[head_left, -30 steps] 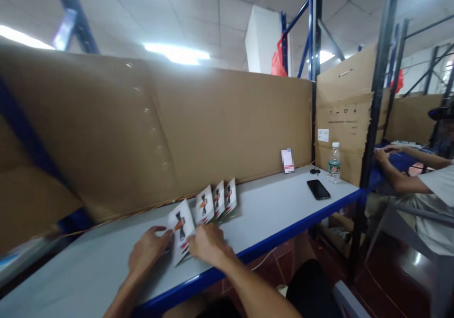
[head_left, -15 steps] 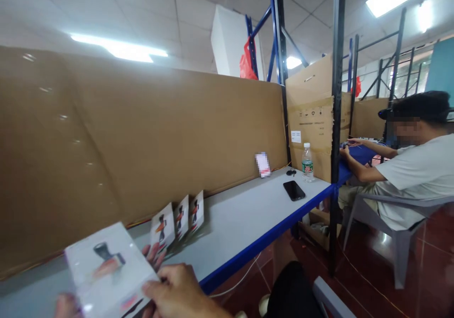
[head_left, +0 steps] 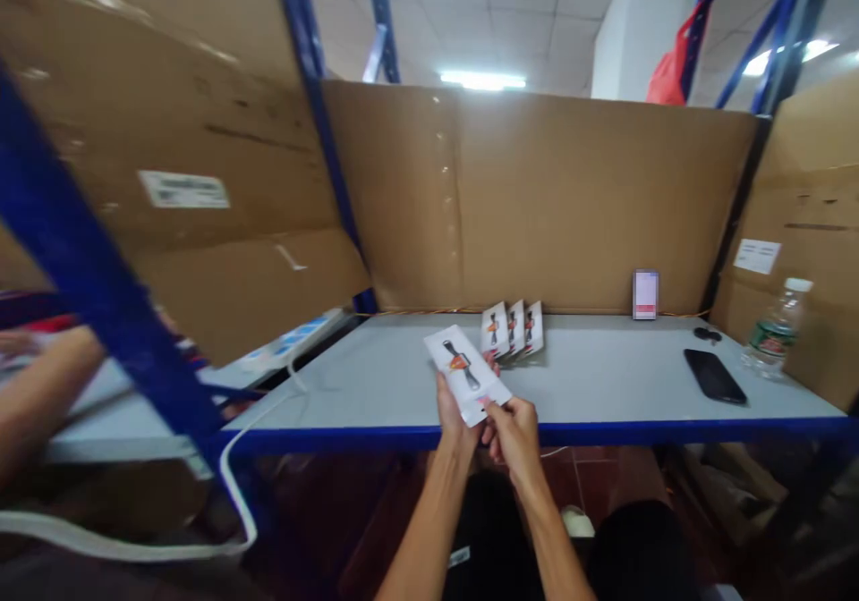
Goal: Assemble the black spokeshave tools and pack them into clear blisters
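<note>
A flat white package (head_left: 463,351) printed with a picture of a black and orange tool is held tilted in front of me, above the table's front edge. My left hand (head_left: 454,415) is closed around its left side from below, with fingertips showing at its far right edge. The thumb of my right hand (head_left: 516,431) presses on the near right corner while the fingers curl under it. Just beyond the held package, three similar white packages (head_left: 495,331) stand upright in a row on the grey table (head_left: 597,368).
A black phone (head_left: 714,376), a small dark object (head_left: 707,334) and a water bottle (head_left: 773,333) are at the right. A lit phone (head_left: 645,295) leans on the cardboard wall (head_left: 570,198). At left are a power strip (head_left: 301,337), a white cable (head_left: 234,485) and another person's arm (head_left: 50,395).
My view has swung left, so the seated co-worker at right is out of sight and the left partition shows. Both hands still hold the package, now in mid-view.
</note>
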Demonstrator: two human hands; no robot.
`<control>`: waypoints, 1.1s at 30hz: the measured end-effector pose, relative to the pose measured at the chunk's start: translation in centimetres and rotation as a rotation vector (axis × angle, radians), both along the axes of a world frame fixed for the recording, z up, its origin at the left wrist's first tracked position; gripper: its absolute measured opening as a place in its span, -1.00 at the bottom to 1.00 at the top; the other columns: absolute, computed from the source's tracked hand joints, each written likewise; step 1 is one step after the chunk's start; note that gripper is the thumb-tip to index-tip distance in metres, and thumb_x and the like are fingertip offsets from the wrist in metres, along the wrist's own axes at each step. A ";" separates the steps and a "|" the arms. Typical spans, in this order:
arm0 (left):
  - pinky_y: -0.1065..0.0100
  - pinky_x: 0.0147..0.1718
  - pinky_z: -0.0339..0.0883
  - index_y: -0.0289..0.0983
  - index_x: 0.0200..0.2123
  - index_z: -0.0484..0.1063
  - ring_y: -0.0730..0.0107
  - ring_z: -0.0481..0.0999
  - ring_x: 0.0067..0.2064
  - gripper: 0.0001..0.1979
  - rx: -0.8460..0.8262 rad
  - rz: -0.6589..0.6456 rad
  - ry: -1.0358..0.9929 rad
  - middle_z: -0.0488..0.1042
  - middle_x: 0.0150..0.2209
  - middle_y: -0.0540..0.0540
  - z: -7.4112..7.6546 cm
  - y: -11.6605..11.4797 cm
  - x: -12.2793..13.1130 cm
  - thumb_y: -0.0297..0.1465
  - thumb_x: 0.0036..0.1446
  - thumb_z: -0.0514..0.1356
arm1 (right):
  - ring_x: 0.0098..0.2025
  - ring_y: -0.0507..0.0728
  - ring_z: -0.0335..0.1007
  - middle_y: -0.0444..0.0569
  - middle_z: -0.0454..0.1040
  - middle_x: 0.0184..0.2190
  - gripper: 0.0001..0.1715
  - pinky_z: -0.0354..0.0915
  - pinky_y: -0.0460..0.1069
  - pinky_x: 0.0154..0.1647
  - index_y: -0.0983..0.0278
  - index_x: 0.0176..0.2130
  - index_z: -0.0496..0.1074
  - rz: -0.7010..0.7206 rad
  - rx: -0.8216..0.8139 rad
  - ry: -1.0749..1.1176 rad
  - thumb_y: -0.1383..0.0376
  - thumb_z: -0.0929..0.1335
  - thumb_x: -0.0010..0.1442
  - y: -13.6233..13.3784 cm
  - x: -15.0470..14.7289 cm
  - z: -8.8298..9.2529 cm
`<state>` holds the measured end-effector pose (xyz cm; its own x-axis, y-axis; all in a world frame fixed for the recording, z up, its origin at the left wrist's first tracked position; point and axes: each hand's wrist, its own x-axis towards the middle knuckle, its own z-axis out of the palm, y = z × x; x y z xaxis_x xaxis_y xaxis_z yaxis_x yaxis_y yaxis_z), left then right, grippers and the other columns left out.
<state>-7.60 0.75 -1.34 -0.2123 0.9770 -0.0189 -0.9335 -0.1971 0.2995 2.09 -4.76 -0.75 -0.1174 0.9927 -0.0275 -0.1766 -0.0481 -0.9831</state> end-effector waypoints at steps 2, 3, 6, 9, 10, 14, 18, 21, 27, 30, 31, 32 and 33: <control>0.20 -0.42 0.54 -0.42 0.03 0.50 0.10 0.64 -0.38 -0.36 -0.032 -0.015 0.017 0.63 -0.32 -0.31 -0.1 -0.2 0.1 -0.03 0.38 -0.13 | -0.80 -0.07 0.08 -0.19 0.31 -0.77 -0.52 -0.10 -0.17 -0.81 0.29 -0.49 0.33 -0.010 0.047 0.045 -0.04 0.45 0.11 -0.2 -0.1 -0.4; 0.21 -0.45 0.53 -0.44 0.01 0.50 0.12 0.63 -0.41 -0.35 -0.047 -0.024 0.032 0.63 -0.33 -0.32 -0.1 -0.3 0.2 -0.03 0.38 -0.14 | -0.80 -0.07 0.08 -0.18 0.32 -0.77 -0.48 -0.10 -0.16 -0.81 0.29 -0.48 0.33 -0.013 0.060 0.066 -0.08 0.46 0.07 -0.4 -0.2 -0.6; 0.26 -0.52 0.48 -0.47 -0.02 0.51 0.18 0.58 -0.48 -0.31 -0.042 -0.055 0.053 0.61 -0.34 -0.31 0.2 -0.6 0.3 -0.01 0.38 -0.16 | -0.80 -0.08 0.08 -0.17 0.35 -0.75 -0.44 -0.13 -0.16 -0.81 0.31 -0.45 0.37 -0.012 0.056 0.113 -0.13 0.47 -0.02 -0.8 -0.1 -0.8; 0.24 -0.48 0.50 -0.48 -0.02 0.50 0.18 0.58 -0.45 -0.28 -0.050 -0.069 0.033 0.61 -0.30 -0.31 0.4 -0.6 0.2 0.01 0.38 -0.19 | -0.81 -0.09 0.05 -0.18 0.35 -0.75 -0.47 -0.14 -0.17 -0.80 0.31 -0.44 0.40 0.011 0.020 0.123 -0.10 0.47 -0.04 -1.0 0.4 -0.9; 0.23 -0.45 0.51 -0.49 -0.01 0.49 0.17 0.59 -0.43 -0.28 -0.054 -0.078 0.023 0.61 -0.29 -0.31 0.4 -0.6 0.2 0.02 0.37 -0.18 | -0.81 -0.09 0.04 -0.18 0.34 -0.76 -0.49 -0.15 -0.17 -0.80 0.31 -0.47 0.40 0.015 0.009 0.117 -0.09 0.47 -0.05 -1.2 0.7 -0.9; 0.25 -0.43 0.50 -0.50 0.05 0.47 0.20 0.57 -0.43 -0.25 -0.020 -0.139 -0.016 0.60 -0.28 -0.30 0.4 -0.5 0.0 0.06 0.35 -0.14 | -0.81 -0.11 0.01 -0.19 0.30 -0.78 -0.51 -0.17 -0.18 -0.79 0.30 -0.54 0.38 0.022 -0.034 0.111 -0.05 0.48 -0.08 -2.7 2.4 -1.0; 0.26 -0.38 0.50 -0.48 0.11 0.44 0.21 0.57 -0.39 -0.21 0.018 -0.166 -0.058 0.59 -0.25 -0.29 0.0 -0.2 -0.1 0.11 0.33 -0.14 | -0.77 -0.12 0.01 -0.20 0.28 -0.77 -0.47 -0.17 -0.19 -0.79 0.32 -0.53 0.42 0.029 -0.087 0.117 -0.07 0.53 -0.13 -5.8 5.5 -1.5; 0.24 -0.33 0.50 -0.50 0.15 0.41 0.17 0.58 -0.34 -0.17 0.020 -0.195 -0.093 0.58 -0.23 -0.34 -0.5 0.1 -0.3 0.14 0.30 -0.13 | -0.76 -0.10 0.05 -0.20 0.27 -0.75 -0.41 -0.17 -0.19 -0.80 0.34 -0.49 0.46 0.042 -0.140 0.079 -0.12 0.55 -0.14 -8.5 8.3 -2.0; 0.19 -0.27 0.50 -0.56 0.20 0.35 0.08 0.59 -0.26 -0.11 -0.021 -0.230 -0.121 0.58 -0.21 -0.39 -0.7 0.1 -0.8 0.16 0.28 -0.12 | -0.74 -0.02 0.20 -0.11 0.35 -0.71 -0.23 -0.07 -0.15 -0.81 0.29 -0.54 0.39 0.146 -0.234 -0.005 -0.33 0.53 -0.25 -11.4 11.1 -2.3; 0.22 -0.28 0.49 -0.60 0.23 0.31 0.10 0.59 -0.28 -0.08 -0.022 -0.252 -0.136 0.58 -0.22 -0.39 -0.3 -0.4 -0.7 0.17 0.27 -0.11 | -0.77 -0.02 0.16 -0.16 0.25 -0.78 -0.18 -0.10 -0.15 -0.81 0.25 -0.60 0.28 0.156 -0.291 0.012 -0.40 0.49 -0.28 -11.6 10.4 -2.6; 0.22 -0.28 0.49 -0.61 0.24 0.29 0.11 0.59 -0.29 -0.07 -0.030 -0.253 -0.141 0.58 -0.23 -0.39 -0.2 -0.5 -0.6 0.17 0.28 -0.12 | -0.78 -0.03 0.13 -0.18 0.22 -0.80 -0.18 -0.13 -0.15 -0.82 0.23 -0.62 0.25 0.146 -0.310 0.022 -0.40 0.49 -0.27 -11.6 10.0 -2.8; 0.22 -0.28 0.49 -0.61 0.25 0.27 0.11 0.59 -0.29 -0.06 -0.039 -0.250 -0.144 0.58 -0.24 -0.38 0.0 -0.6 -0.5 0.17 0.28 -0.13 | -0.79 -0.04 0.11 -0.20 0.19 -0.80 -0.18 -0.15 -0.15 -0.82 0.23 -0.62 0.22 0.124 -0.323 0.036 -0.39 0.49 -0.26 -11.5 9.6 -2.9; 0.22 -0.28 0.49 -0.61 0.26 0.26 0.11 0.59 -0.29 -0.06 -0.047 -0.244 -0.146 0.58 -0.24 -0.38 0.0 -0.6 -0.5 0.17 0.28 -0.14 | -0.79 -0.05 0.10 -0.21 0.18 -0.80 -0.19 -0.17 -0.15 -0.81 0.23 -0.62 0.21 0.096 -0.330 0.052 -0.38 0.49 -0.25 -11.3 9.1 -3.0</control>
<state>-8.07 0.11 -1.30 0.0370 0.9963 -0.0781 -0.9855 0.0494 0.1623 11.23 -16.08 -3.75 -0.2199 0.9157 -0.3363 -0.2057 -0.3805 -0.9016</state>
